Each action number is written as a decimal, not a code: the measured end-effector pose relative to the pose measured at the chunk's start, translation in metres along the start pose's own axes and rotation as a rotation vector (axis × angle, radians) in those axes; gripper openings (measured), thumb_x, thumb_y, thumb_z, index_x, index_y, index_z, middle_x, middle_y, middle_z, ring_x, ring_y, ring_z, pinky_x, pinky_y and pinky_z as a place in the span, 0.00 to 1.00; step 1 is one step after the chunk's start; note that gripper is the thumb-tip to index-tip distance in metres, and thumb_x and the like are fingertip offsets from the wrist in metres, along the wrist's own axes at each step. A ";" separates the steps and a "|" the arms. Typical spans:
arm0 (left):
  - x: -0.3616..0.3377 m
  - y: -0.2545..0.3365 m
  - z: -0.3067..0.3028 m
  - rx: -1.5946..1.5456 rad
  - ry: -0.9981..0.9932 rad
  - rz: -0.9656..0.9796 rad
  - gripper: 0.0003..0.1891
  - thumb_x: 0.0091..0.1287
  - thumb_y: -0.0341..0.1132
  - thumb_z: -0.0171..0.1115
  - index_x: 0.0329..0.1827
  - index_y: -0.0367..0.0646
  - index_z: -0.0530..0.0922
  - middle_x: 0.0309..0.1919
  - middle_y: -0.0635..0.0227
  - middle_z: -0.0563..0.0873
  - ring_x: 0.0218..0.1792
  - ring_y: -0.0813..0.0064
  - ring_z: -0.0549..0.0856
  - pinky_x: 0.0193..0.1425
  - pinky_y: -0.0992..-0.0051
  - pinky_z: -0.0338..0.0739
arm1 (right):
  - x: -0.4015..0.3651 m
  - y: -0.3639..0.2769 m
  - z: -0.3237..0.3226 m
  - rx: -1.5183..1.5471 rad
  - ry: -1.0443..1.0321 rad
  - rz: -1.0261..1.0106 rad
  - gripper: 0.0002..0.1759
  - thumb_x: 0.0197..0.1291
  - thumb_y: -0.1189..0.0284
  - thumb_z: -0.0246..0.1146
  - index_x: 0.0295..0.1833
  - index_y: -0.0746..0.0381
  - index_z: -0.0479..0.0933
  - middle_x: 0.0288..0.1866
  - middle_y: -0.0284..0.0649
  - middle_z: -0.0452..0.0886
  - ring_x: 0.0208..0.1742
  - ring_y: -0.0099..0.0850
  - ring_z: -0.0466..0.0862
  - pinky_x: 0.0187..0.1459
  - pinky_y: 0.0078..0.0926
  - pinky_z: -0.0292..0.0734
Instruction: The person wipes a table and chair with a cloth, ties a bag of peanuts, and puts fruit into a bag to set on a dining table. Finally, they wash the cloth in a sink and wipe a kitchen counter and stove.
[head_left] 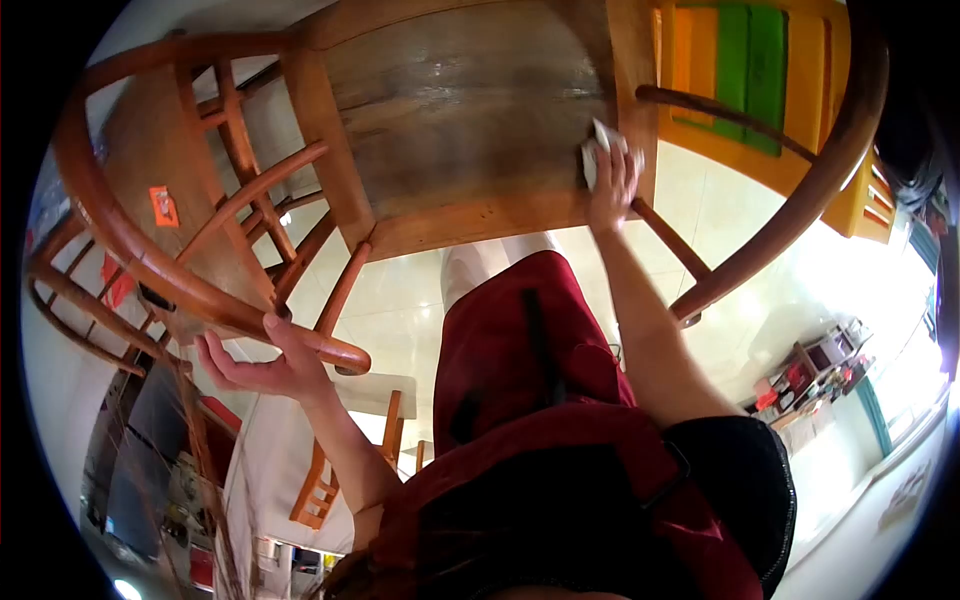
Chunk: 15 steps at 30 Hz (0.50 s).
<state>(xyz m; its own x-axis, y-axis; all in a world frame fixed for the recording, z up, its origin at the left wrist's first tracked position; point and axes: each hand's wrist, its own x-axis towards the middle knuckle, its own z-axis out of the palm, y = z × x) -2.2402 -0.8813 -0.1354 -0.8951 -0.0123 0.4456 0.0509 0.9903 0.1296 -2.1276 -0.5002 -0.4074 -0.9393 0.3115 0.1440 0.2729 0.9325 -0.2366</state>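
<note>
pale glossy floor tiles (400, 300) fill the background, with wooden furniture standing on them. a white cloth (600, 140) lies at the right-hand edge of the chair seat (460, 110), close to the seat's front corner. the right hand (612, 190) rests on top of it, its grip on the cloth, fingers lying over it and pinning it to the wood. the seat is dark brown and shows pale streaky sheen across its middle. judging from that and from where the cloth sits, the wiping looks partly done: the middle may already be covered, the right edge is being worked, and the far left of the seat and the frame look untouched as far as one can tell. left of the seat the curved armrest (200, 290) sweeps round to a rounded end, and the left hand (265, 365) is just below that end, palm up, grip released and fingers spread, a fingertip touching the wood. below the seat's front edge hangs the person's red apron (520, 340). beyond the seat's right side stands a yellow chair (835, 60) with a green and orange cushion. well below the seat, past the left arm, a small wooden chair (320, 490) stands on the floor.
</note>
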 end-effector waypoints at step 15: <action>-0.007 -0.224 -0.001 -0.108 0.103 -0.621 0.36 0.54 0.42 0.69 0.62 0.32 0.65 0.59 0.48 0.69 0.60 0.55 0.67 0.65 0.62 0.60 | 0.006 -0.194 -0.018 0.707 -1.149 0.348 0.20 0.56 0.69 0.56 0.56 0.53 0.75 0.48 0.43 0.78 0.47 0.38 0.77 0.50 0.33 0.74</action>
<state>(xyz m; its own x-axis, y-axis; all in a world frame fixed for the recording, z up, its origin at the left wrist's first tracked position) -2.2450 -1.1029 -0.1662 -0.7255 -0.5979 0.3408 -0.4148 0.7750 0.4768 -2.1821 -0.6765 -0.3435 -0.5825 -0.1389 -0.8009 0.6870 0.4425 -0.5764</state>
